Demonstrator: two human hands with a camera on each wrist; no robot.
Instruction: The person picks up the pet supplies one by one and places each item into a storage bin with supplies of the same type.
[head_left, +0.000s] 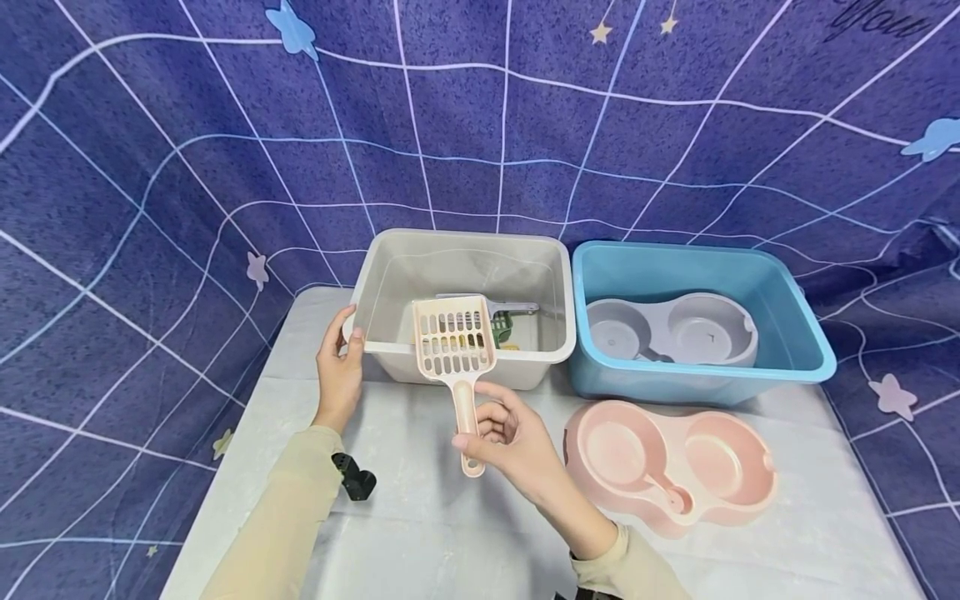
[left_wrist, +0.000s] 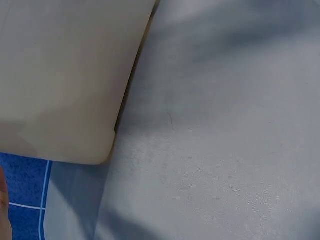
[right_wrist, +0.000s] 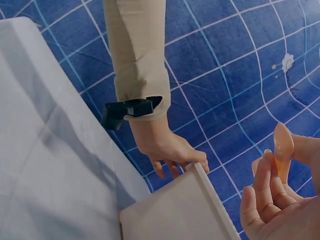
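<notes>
My right hand (head_left: 517, 433) pinches the handle of a pale pink slotted litter scoop (head_left: 467, 408), which is raised with its head overlapping the front rim of a grey bin (head_left: 390, 346). In the right wrist view the handle end (right_wrist: 283, 145) shows between thumb and fingers of the right hand (right_wrist: 275, 210). My left hand (head_left: 339, 375) grips the bin's left rim near the front corner, thumb on top. That left hand (right_wrist: 170, 147) also appears in the right wrist view. Inside the bin lie a grey scoop (head_left: 517, 307) and a green slotted piece (head_left: 502, 329), partly hidden behind the pink scoop.
Right of the grey bin stands a blue bin (head_left: 697, 383) with a grey double pet bowl (head_left: 660, 312) inside. A pink double pet bowl (head_left: 675, 508) rests in front of it on the white-covered table (head_left: 420, 533). A dark blue patterned curtain (head_left: 450, 108) encloses the back and sides.
</notes>
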